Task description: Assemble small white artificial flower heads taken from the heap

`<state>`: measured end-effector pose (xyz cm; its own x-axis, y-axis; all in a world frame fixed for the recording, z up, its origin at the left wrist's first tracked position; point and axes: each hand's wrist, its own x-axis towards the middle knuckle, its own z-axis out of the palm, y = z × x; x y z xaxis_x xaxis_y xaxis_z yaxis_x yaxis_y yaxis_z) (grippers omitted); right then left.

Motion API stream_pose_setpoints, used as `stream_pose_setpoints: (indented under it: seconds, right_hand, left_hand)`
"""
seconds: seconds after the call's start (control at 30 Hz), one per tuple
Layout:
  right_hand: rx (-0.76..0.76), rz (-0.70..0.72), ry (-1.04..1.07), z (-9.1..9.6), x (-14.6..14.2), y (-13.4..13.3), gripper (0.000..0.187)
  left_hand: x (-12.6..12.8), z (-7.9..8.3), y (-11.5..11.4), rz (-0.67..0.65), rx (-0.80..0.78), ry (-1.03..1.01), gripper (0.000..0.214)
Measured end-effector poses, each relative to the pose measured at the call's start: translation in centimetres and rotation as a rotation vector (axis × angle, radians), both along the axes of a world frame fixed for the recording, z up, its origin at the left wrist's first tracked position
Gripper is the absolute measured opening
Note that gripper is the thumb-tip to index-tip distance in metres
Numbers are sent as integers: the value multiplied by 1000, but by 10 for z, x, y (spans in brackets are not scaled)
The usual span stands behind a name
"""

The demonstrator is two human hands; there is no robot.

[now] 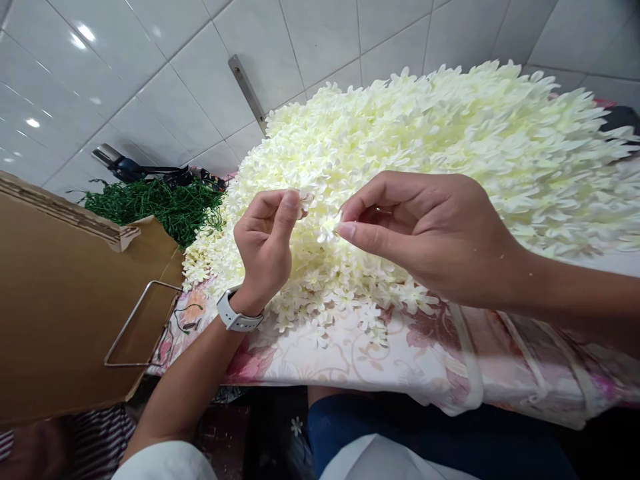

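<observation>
My right hand (430, 230) pinches a small white artificial flower (327, 230) between thumb and index finger, in the middle of the head view. To its left, my left hand (265, 230) is closed, thumb pressed on the curled index finger. Something small shows at its fingertips, too small to make out. A white-strapped watch (237, 313) is on that wrist. Both hands are held apart over a large heap of pale cream artificial flowers (425, 127), whose front edge spills loose blossoms onto the table.
A floral tablecloth (320, 363) covers the table. At left stand an open cardboard box (65, 300) and a bent metal wire frame (127, 327). Behind lies a tangle of green stems (155, 203) by a dark tool with a metal end (117, 163). A tiled wall (320, 40) closes the back.
</observation>
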<state>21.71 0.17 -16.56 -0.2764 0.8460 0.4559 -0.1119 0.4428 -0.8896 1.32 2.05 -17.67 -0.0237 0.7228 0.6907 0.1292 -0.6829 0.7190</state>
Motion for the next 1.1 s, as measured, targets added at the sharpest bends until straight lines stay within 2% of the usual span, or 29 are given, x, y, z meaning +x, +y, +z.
stream_pose_setpoints:
  seconds: [0.17, 0.3, 0.47, 0.67, 0.97, 1.03, 1.1]
  right_hand:
    - [-7, 10, 6, -1, 0, 1, 14]
    - [-15, 18, 13, -2, 0, 2, 15]
    - [-7, 31, 11, -3, 0, 2, 13]
    - [-7, 36, -4, -4, 0, 2, 11]
    - [33, 23, -62, -6, -1, 3, 8]
    - [46, 24, -64, -6, 0, 3, 8]
    - [49, 22, -60, -5, 0, 3, 8]
  left_hand:
    - [-2, 1, 6, -106, -83, -74, 19]
    - [-4, 1, 7, -159, -92, -78, 17]
    - [-9, -1, 10, -130, -68, -50, 27]
    - [-13, -2, 11, -65, -109, 7, 27]
    - [-9, 1, 8, -56, -91, 0, 23]
    - [-7, 3, 7, -25, -51, 29, 23]
    - [-5, 4, 5, 69, 29, 77, 22]
